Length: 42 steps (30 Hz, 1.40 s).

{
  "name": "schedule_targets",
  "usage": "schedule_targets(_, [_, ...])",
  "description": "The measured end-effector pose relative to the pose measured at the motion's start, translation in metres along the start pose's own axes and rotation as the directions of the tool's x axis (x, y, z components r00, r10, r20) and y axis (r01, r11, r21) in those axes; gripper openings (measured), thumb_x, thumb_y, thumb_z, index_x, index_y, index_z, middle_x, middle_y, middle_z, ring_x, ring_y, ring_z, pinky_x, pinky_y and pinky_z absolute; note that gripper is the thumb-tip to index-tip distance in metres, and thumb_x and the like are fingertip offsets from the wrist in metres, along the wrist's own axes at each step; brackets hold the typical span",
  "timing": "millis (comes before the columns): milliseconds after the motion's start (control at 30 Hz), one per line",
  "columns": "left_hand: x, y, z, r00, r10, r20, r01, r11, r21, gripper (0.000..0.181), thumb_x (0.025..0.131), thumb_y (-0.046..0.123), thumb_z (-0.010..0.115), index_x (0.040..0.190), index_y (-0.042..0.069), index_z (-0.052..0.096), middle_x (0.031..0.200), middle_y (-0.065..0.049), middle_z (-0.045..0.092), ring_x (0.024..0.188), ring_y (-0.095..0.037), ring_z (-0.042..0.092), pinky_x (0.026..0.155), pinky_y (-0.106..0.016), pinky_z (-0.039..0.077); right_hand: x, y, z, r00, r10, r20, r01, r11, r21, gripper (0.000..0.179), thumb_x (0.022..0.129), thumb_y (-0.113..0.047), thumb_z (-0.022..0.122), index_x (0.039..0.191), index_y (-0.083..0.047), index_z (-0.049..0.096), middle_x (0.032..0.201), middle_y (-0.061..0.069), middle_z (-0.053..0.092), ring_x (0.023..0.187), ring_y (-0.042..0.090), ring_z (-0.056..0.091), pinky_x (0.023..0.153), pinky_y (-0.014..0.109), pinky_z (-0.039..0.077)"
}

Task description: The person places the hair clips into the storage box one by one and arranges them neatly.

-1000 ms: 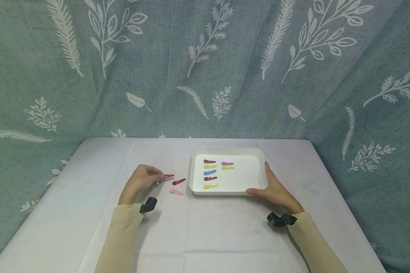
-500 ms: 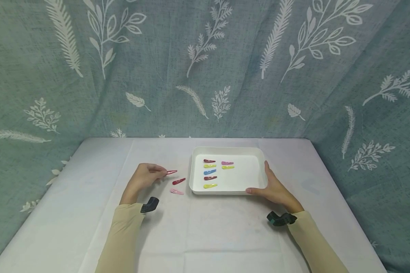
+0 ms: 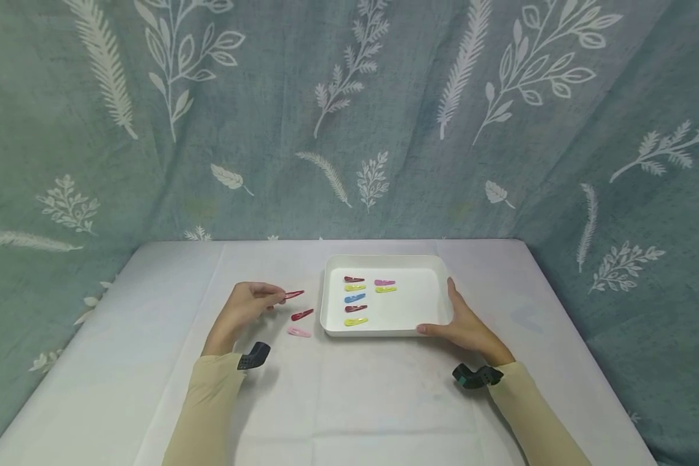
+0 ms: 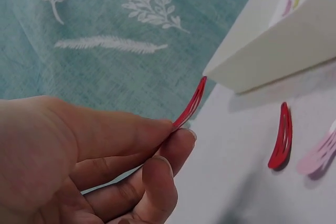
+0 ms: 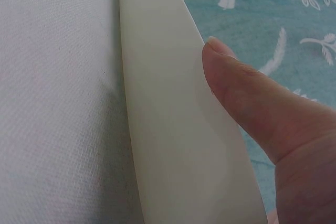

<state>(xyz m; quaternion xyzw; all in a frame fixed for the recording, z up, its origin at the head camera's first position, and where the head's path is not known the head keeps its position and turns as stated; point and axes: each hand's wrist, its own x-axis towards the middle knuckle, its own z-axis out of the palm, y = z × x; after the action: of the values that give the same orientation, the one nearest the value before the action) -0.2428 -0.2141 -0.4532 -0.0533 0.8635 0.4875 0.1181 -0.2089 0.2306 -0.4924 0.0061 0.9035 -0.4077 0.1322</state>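
My left hand [image 3: 246, 310] pinches a red snap hair clip [image 4: 192, 103] between thumb and fingertips, raised above the table left of the tray. Its narrow end points away from the fingers; the other end is hidden by them. Below it lie a second red hair clip [image 3: 302, 314] and a pink hair clip [image 3: 299, 332]. My right hand [image 3: 466, 327] holds the near right corner of a white tray [image 3: 378, 332], thumb at the front rim [image 5: 218, 56] and fingers along the right side. Inside the tray, several hair clips form two columns, including a blue clip [image 3: 355, 298] and a yellow clip [image 3: 356, 321].
A white cloth [image 3: 349, 401] covers the table. Behind and beside it hangs a blue-green curtain [image 3: 256, 129] with white leaf prints. The tray's right half shows bare floor [image 3: 422, 294]. Each wrist wears a dark camera mount [image 3: 254, 356].
My left hand has lifted the red hair clip off the table and moved it slightly right, towards the tray. My right hand has stayed at the tray corner; the view has shifted slightly.
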Motion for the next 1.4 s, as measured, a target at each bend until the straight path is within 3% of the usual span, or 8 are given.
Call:
schedule_targets(167, [-0.001,0.004,0.002,1.000,0.018,0.012,-0.018,0.999,-0.037,0.029,0.098,0.029,0.070,0.119,0.010,0.075,0.107,0.003,0.079,0.102,-0.023,0.063,0.082,-0.035,0.048,0.000,0.000,-0.001,1.000,0.003,0.000,-0.003,1.000,0.013,0.142,0.077,-0.058,0.085,0.164,-0.014,-0.018,0.174,0.021,-0.005,0.161,0.044,0.003,0.125,0.066,0.015])
schedule_targets(367, [-0.001,0.010,0.008,0.999,0.033,0.009,-0.032,0.998,-0.058,0.030,0.097,0.030,0.072,0.118,0.009,0.075,0.100,0.008,0.078,0.091,-0.016,0.060,0.077,-0.033,0.048,0.000,-0.001,-0.002,1.000,0.016,0.005,-0.016,1.000,0.007,0.143,0.076,-0.059,0.085,0.164,-0.015,-0.019,0.174,0.021,-0.005,0.161,0.045,0.004,0.125,0.066,0.016])
schedule_targets(633, [-0.002,0.025,0.018,0.998,0.059,0.025,-0.057,0.994,-0.089,0.032,0.097,0.027,0.072,0.121,0.007,0.074,0.104,0.001,0.079,0.090,-0.017,0.058,0.071,-0.026,0.046,0.002,0.000,-0.002,1.000,0.007,0.004,-0.007,1.000,0.009,0.143,0.076,-0.059,0.085,0.164,-0.016,-0.019,0.174,0.021,-0.004,0.161,0.045,0.006,0.125,0.066,0.017])
schedule_targets(1067, [-0.001,0.048,0.034,0.996,0.077,0.041,-0.072,0.991,-0.110,0.030,0.098,0.025,0.070,0.122,0.007,0.074,0.109,-0.006,0.078,0.091,-0.022,0.056,0.068,-0.026,0.045,0.001,0.002,-0.002,1.000,-0.002,0.004,0.002,1.000,0.026,0.142,0.077,-0.058,0.085,0.164,-0.016,-0.018,0.174,0.021,-0.004,0.161,0.045,0.006,0.125,0.066,0.017])
schedule_targets(1400, [0.007,0.058,0.047,0.995,0.082,0.065,-0.071,0.984,-0.163,0.026,0.099,0.021,0.068,0.120,0.008,0.075,0.106,-0.002,0.077,0.089,-0.021,0.056,0.066,-0.023,0.044,0.002,0.001,-0.001,1.000,0.008,-0.002,-0.007,1.000,0.009,0.143,0.076,-0.059,0.085,0.164,-0.015,-0.019,0.174,0.022,-0.003,0.160,0.047,0.008,0.124,0.067,0.018])
